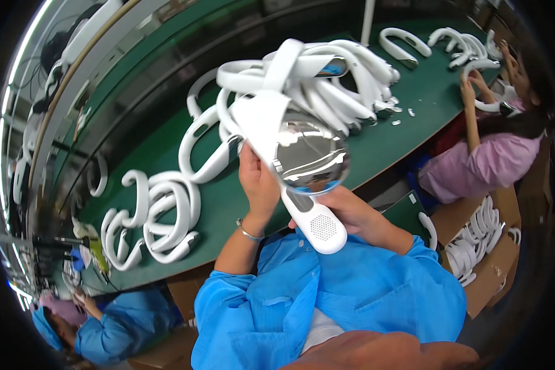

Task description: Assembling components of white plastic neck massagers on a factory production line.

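Close to my chest I hold a white curved neck fan (262,123) with both hands. One end carries a round, mirror-like disc (311,157); a rounded white end with a small perforated grille (327,228) points toward me. My left hand (259,182), with a bracelet at the wrist, is closed on the band's left side. Beneath the disc, my right hand (351,213) is closed on the right side, its fingers partly hidden behind the fan. Just beyond lies a heap of similar white neck fans (327,86) on the green tabletop (219,216).
More white neck fans (166,216) lie stacked at the left. Small white scraps (411,113) dot the table by the heap. On the right a person in pink (487,160) handles a similar piece near a cardboard box (502,265). Another person in blue (123,324) works at lower left.
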{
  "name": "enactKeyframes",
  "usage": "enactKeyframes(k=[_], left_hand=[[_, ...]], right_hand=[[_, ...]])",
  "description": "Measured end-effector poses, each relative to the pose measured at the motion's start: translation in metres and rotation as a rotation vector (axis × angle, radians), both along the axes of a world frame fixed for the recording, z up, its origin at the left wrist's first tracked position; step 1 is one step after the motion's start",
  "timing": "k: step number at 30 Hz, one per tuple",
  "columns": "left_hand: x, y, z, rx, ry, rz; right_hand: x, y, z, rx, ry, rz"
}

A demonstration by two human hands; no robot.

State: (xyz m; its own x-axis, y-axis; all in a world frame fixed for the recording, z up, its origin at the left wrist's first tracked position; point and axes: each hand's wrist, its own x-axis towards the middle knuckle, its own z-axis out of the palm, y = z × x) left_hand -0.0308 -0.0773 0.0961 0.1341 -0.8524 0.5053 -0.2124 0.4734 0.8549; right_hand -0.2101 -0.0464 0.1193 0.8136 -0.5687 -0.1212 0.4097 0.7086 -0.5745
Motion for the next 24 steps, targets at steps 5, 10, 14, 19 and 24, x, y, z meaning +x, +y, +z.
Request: enactKeyframes(k=[5, 10, 14, 19, 24], left_hand=[[-0.015, -0.056, 0.046, 0.292, -0.106, -0.2], [0.101, -0.142, 0.083, 0.097, -0.369, 0.298], [0.204, -0.215, 0.064, 0.496, -0.833, 0.537], [0.254, -0.289, -0.003, 0.687, -1.111, 0.449], [0.191, -0.346, -0.037, 1.078, -0.557, 0.341]], right_hand=[[-0.072, -0.027, 0.017, -0.232, 0.068, -0.508], [-0.189, -0.146, -0.019, -0.392, 0.483, -1.332], [-0.282, -0.24, -0.047, -0.409, 0.921, -1.451], [-0.352, -0.337, -0.118, -0.254, 1.17, -1.5], [-0.374, -0.335, -0.138, -0.198, 1.46, -1.372]])
